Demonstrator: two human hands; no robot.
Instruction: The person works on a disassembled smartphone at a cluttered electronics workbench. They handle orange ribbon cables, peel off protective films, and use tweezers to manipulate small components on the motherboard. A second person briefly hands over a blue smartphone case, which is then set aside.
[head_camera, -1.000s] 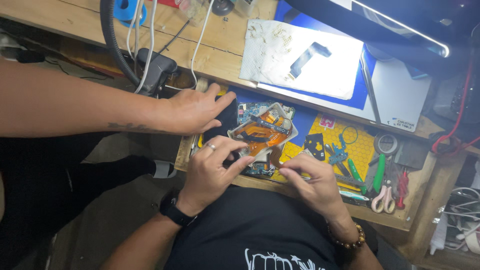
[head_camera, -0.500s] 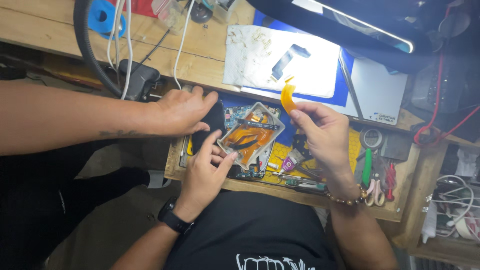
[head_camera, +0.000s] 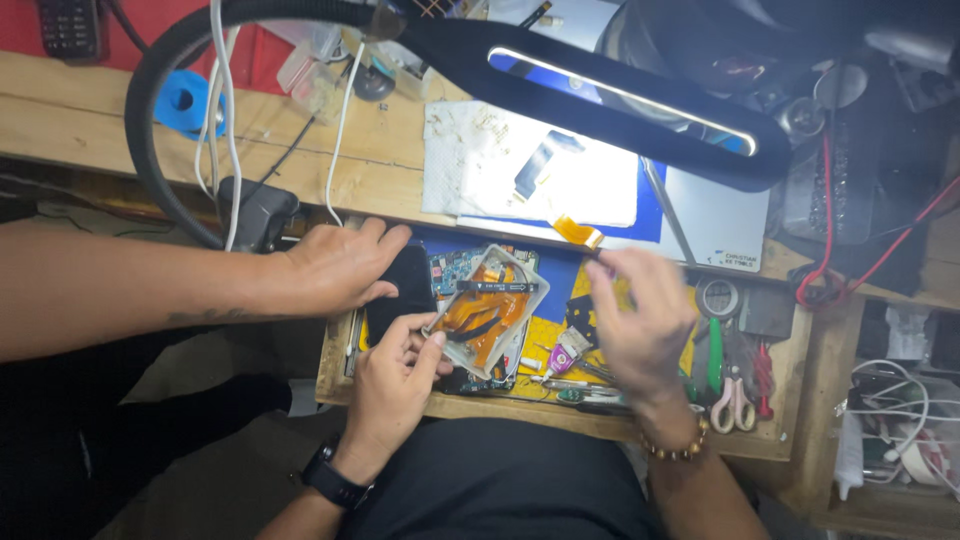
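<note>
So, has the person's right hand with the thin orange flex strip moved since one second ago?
Yes. The right hand lifted off the small white tray and went up toward the white paper sheet, holding the thin orange flex strip.

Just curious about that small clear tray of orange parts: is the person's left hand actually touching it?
Touching. The head view shows the left hand with thumb and fingertips pressed against the lower left edge of the clear tray, no gap between them.

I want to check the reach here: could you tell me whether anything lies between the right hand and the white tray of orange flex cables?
Nothing visible does. The right hand, holding an orange flex cable, is just right of the white tray, with only bare mat between; the left hand steadies the tray's near-left edge.
</note>
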